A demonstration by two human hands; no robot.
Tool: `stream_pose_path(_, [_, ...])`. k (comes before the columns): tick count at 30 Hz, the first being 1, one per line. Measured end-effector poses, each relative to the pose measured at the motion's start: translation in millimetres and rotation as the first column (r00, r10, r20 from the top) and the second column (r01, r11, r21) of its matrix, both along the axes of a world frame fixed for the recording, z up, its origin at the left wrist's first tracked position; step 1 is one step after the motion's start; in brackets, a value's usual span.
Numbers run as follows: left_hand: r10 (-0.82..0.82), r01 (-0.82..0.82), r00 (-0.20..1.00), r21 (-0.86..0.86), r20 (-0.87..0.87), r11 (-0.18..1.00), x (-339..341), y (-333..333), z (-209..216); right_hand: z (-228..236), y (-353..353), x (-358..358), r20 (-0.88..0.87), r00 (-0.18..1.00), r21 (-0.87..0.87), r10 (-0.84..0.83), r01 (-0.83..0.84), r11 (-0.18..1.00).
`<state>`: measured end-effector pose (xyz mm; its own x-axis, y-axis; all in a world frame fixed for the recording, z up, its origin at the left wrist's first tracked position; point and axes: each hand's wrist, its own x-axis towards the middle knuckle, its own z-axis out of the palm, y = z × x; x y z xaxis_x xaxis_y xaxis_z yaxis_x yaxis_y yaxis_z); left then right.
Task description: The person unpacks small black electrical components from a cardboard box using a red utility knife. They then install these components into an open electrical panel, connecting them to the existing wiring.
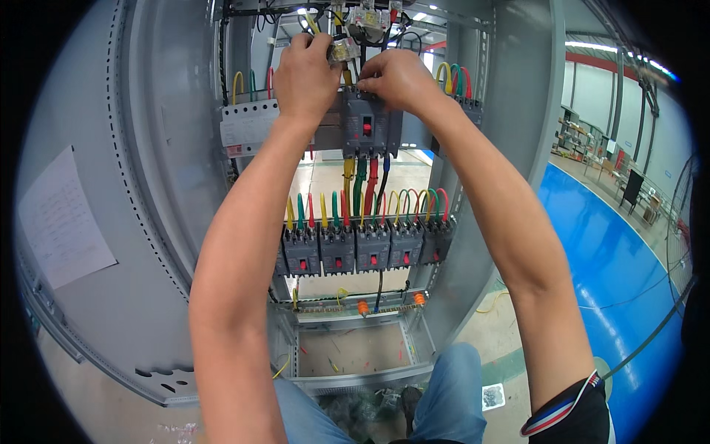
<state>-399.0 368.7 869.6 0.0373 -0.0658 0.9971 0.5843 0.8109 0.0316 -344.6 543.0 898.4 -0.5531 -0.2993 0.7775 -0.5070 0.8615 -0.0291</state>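
Observation:
Both my hands are raised to the top of a grey electrical cabinet, at a large circuit breaker (pixel 367 126) with a red toggle. My left hand (pixel 303 78) is closed, its fingers curled beside a clear-covered terminal part (pixel 343 50); whatever they grip is hidden. Over the breaker's top edge, my right hand (pixel 403 78) has thumb and fingers pinched together at the terminals. Too little shows there to name what it holds. Yellow, green, red and blue cables (pixel 372 185) hang from the breaker's underside. Above the hands sits another clear-covered part (pixel 367 22).
A row of smaller breakers (pixel 338 248) with looped coloured wires runs below. Lower down are orange insulators (pixel 362 307) on a rail. The cabinet's side panel (pixel 481 200) stands at right, a sheet of paper (pixel 66 218) at left. Wire scraps (pixel 333 365) lie in the base.

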Motion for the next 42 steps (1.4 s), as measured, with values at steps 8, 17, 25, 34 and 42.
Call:
stream_pose_path(8, [-0.022,0.023,0.996,0.001,-0.090,1.000,-9.3,-0.2,-0.4,-4.3,-6.0,-13.1,-0.150,0.983,0.029,-0.105,0.110,0.993])
stream_pose_path(17, [-0.025,0.025,1.000,-0.006,0.010,1.000,2.5,1.3,1.4,2.8,-12.8,-2.5,0.080,0.980,0.011,-0.183,0.182,0.983])
stream_pose_path(25, [0.027,-0.027,0.999,-0.017,0.022,0.999,1.2,-4.4,1.8,6.1,-22.1,-10.3,0.098,0.963,0.026,-0.252,0.251,0.968])
stream_pose_path(34, [-0.010,0.011,1.000,-0.021,0.027,1.000,2.1,-3.9,-0.5,5.7,-17.6,-15.2,0.055,0.973,-0.013,-0.223,0.224,0.975])
stream_pose_path(42, [-0.124,0.135,0.979,-0.059,0.159,0.989,29.2,-10.2,-4.6,-45.2,7.0,13.5,-0.129,0.973,-0.300,0.193,-0.223,0.927])
